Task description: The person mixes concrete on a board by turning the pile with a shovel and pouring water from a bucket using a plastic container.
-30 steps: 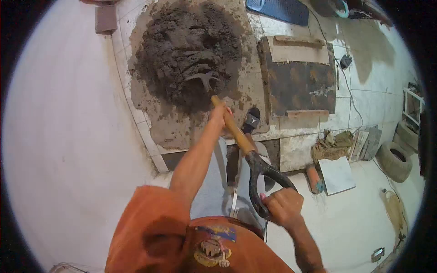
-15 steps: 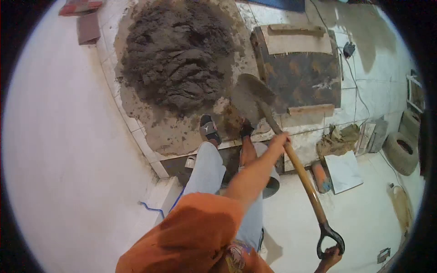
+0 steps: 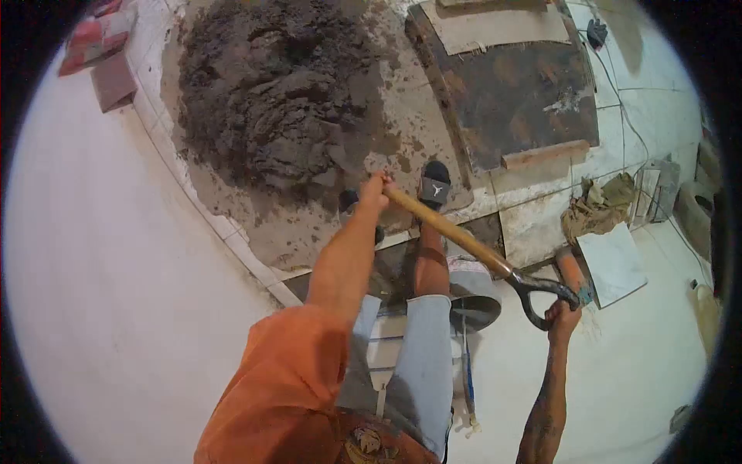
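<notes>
Currently, both hands are closed on a shovel, which slants across the middle of the scene from its far-left end down to its near-right end. The left hand is wrapped around the wooden shaft low down, close to the near edge of a dark, wet-looking heap. The right hand is curled around the black D-shaped handle at the shovel's near-right end. Beyond the left hand the blade is hard to make out against the heap, so I cannot tell whether it carries anything.

The heap lies at the far left on a smeared patch of floor, its surface lumpy and ridged. Right of it lies a dark board, with a wooden strip along its near edge and a pale sheet over its far part. Between heap and board stands a foot in a black slide; the other foot is partly hidden by the left forearm.

Below the shaft, to the right of the legs, is a bucket. Farther right, a white tile lies beside an orange cylinder, near a crumpled cloth.
</notes>
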{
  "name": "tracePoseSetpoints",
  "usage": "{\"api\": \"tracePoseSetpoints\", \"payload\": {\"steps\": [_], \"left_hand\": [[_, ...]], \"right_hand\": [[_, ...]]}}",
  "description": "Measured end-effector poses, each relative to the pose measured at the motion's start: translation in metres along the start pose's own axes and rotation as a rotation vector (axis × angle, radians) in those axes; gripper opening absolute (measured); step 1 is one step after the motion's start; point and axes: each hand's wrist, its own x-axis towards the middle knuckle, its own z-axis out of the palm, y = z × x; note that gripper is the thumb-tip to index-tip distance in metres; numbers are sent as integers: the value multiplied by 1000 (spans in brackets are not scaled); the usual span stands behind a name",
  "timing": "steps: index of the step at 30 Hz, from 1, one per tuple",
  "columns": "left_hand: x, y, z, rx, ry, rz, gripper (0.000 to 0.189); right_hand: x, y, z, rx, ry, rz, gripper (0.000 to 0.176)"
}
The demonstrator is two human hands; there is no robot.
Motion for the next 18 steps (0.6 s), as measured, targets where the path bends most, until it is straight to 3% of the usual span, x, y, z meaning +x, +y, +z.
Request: {"api": "tracePoseSetpoints", "payload": {"steps": [2,4,9,12,14,16,18], "left_hand": [[-12,-27,-19,-104,-11,40,13],[-2,-56,-41,-15,65,131,14],[-140,-43,-32,132,123,357,20],[-75,-26,-56,452,321,595,34],[-82,7,-47,673,415,572,39],[-135,52,-12,816,455,474,42],[-160,50,-26,738,317,519,36]], "right_hand": [[-15,6,-17,-24,-52,30,30],[-28,13,-40,-71,-106,52,31],[-40,30,-84,-252,-363,64,33],[-15,37,-80,-435,-589,-116,34],[-19,20,-71,-330,-512,-3,29],[-34,14,-72,-249,-420,33,25],[-46,9,-73,-257,-405,-11,20]]}}
